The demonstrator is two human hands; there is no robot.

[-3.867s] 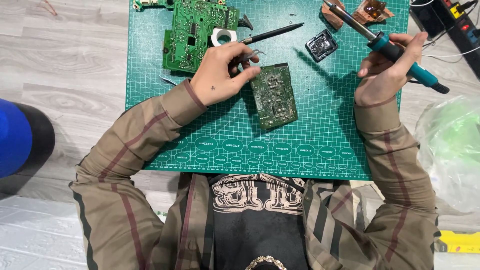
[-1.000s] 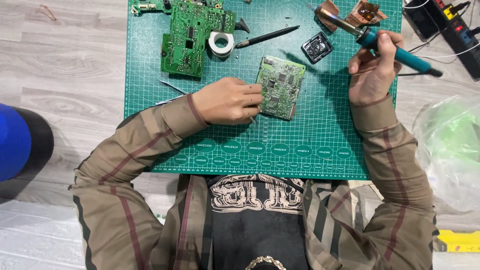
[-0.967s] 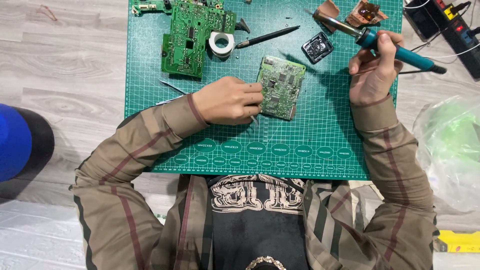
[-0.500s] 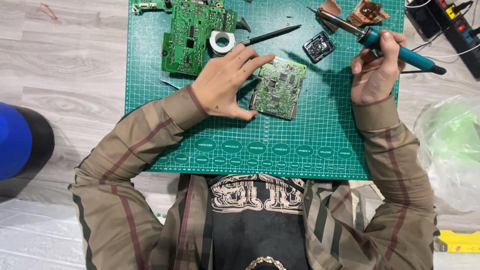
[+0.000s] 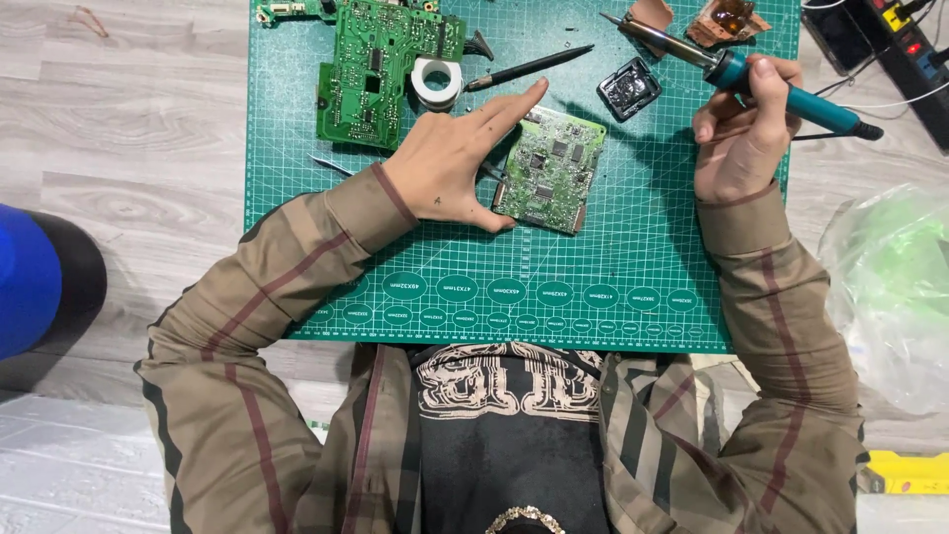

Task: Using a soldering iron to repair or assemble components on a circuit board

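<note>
A small green circuit board (image 5: 551,170) lies on the green cutting mat (image 5: 593,277). My left hand (image 5: 457,158) rests flat beside it, fingers spread, thumb and index finger touching the board's left edge. My right hand (image 5: 743,129) grips a teal-handled soldering iron (image 5: 751,79), its metal tip pointing up and left, away from the board. A solder spool (image 5: 436,81) sits just above my left hand. A larger green circuit board (image 5: 381,61) lies at the mat's upper left.
A black pen-like tool (image 5: 529,67), a small black tin (image 5: 629,89) and a brown holder (image 5: 727,20) lie along the mat's top. A power strip (image 5: 905,49) is at the upper right, a clear plastic bag (image 5: 890,287) to the right, a blue object (image 5: 30,277) on the left.
The small board has been turned and shifted right on the mat. My left hand went from a closed grip at its edge to flat, spread fingers. The soldering iron stays raised.
</note>
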